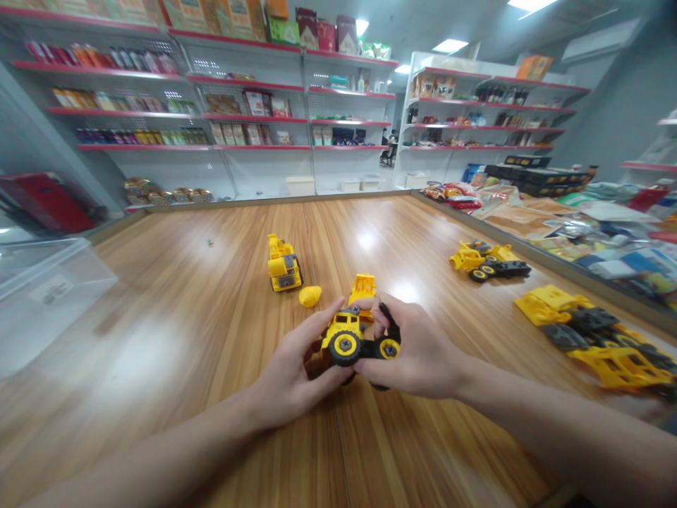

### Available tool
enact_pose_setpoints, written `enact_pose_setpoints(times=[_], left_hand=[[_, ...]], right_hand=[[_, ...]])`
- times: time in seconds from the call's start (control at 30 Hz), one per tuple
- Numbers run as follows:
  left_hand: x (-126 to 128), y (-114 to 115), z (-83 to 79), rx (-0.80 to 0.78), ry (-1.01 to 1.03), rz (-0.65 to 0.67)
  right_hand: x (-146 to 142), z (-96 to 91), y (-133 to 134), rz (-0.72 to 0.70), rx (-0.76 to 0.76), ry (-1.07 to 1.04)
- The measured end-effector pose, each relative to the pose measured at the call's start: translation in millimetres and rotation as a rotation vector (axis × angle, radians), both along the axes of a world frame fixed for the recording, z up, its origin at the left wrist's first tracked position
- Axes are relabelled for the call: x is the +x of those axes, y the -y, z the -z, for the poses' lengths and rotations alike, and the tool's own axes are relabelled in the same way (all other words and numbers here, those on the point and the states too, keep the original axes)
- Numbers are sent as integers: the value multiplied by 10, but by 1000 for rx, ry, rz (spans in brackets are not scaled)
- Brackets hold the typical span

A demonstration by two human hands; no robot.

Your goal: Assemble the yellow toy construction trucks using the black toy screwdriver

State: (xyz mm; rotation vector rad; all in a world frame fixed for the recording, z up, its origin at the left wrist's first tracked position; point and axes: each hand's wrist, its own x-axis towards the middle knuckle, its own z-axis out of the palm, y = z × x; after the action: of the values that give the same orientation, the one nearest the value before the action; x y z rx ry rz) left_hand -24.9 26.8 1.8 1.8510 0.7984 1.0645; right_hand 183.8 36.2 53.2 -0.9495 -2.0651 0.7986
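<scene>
Both my hands grip one yellow and black toy truck, held a little above the wooden table with its wheels toward me. My left hand is closed round the cab end, thumb near the larger wheel. My right hand pinches the rear end by the smaller wheel, where a black upright part sticks up by its fingers. Just behind the truck is a yellow slotted toy part, partly hidden by the hands. A rounded yellow piece lies to its left, and beyond that stands another yellow toy vehicle.
Yellow and black toy vehicle parts lie on the table at right, with more parts nearer me. A clear plastic bin sits at left. Small screws lie far left. Packaged goods line the right edge; shelves stand behind.
</scene>
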Motion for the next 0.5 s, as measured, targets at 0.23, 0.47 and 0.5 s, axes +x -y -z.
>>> enact_pose_setpoints(times=[0.23,0.47,0.5], left_hand=[[-4,-41,-33,-30,47,-72],[-25,-160,-43,-239,360,-314],[-30,-188,-29,-260,411,-338]], right_hand=[[21,-10,-21,0,-38,-52],[53,9,-105,145,-34,-143],[55,33,-120,158,-18,-83]])
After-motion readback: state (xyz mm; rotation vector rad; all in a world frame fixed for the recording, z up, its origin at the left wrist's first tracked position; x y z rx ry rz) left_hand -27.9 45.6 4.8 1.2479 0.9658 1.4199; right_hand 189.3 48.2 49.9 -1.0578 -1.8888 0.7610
